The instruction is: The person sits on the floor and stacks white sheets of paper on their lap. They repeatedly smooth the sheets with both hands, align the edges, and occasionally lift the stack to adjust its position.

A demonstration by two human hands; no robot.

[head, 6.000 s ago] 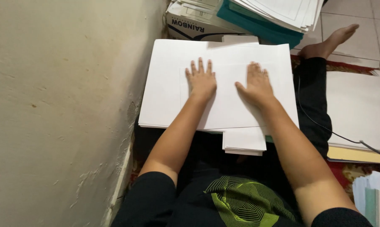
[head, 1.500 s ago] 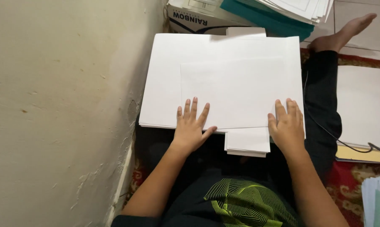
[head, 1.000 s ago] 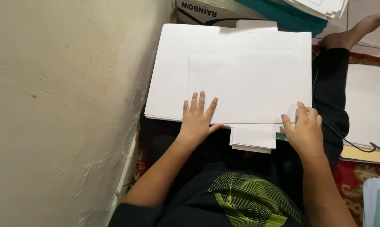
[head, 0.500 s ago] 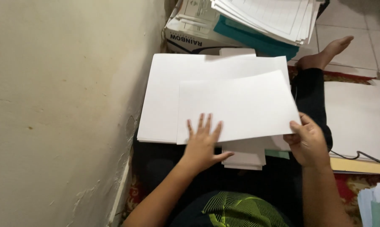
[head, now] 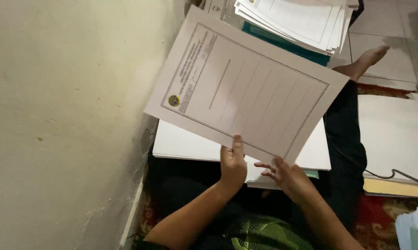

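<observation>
My left hand (head: pixel 233 164) pinches the near edge of a folded white sheet (head: pixel 246 88), a printed form with a ruled frame and a small round emblem. The sheet is lifted and tilted toward the camera. My right hand (head: pixel 285 173) is at the sheet's lower right edge with fingers spread beneath it. Under the lifted sheet a flat stack of white paper (head: pixel 186 144) lies across my lap.
A pale wall (head: pixel 65 115) runs along the left. A pile of printed forms (head: pixel 306 21) rests on a teal folder (head: pixel 287 46) at the top. My leg and bare foot (head: pixel 366 58) stretch right. More paper (head: pixel 394 134) and a black cable (head: pixel 380 173) lie on the right.
The top sheet has been picked up off the lap stack and raised toward the camera, its printed side now showing. Both hands left the stack and moved to the sheet's near edge.
</observation>
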